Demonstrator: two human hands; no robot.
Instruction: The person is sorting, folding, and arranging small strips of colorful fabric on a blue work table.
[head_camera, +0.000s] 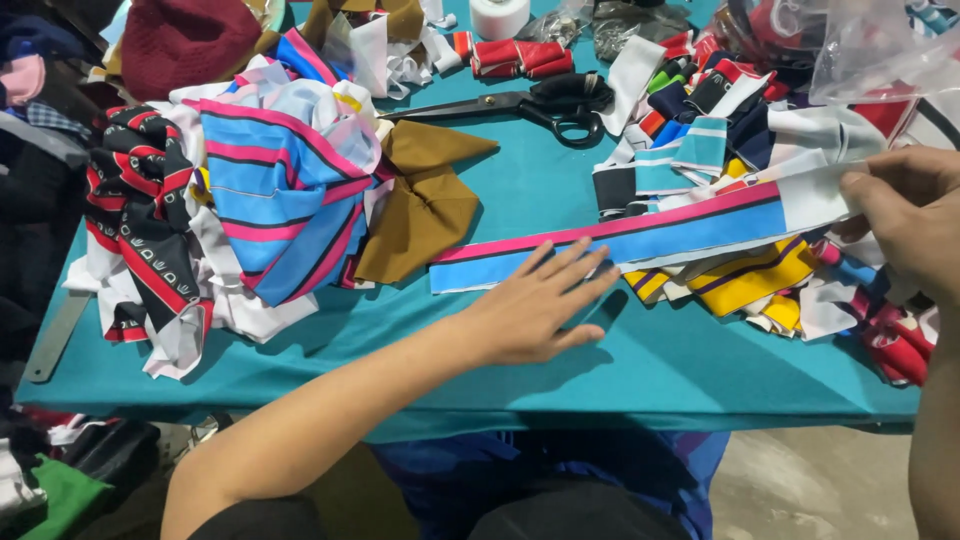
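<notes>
A long fabric strip (640, 238), blue with pink and dark stripes and a white end, lies stretched across the teal table (650, 370). My left hand (535, 305) rests flat on the table with fingers spread, its fingertips on the strip's lower edge near the left end. My right hand (905, 220) pinches the strip's white right end at the frame's right side, holding it slightly lifted.
A heap of striped blue-pink, black-red and brown cloth (270, 190) sits at the left. Black scissors (540, 103) lie at the back centre. A white tape roll (499, 15) stands behind them. Mixed fabric scraps (760, 280) and clear plastic (880, 45) crowd the right.
</notes>
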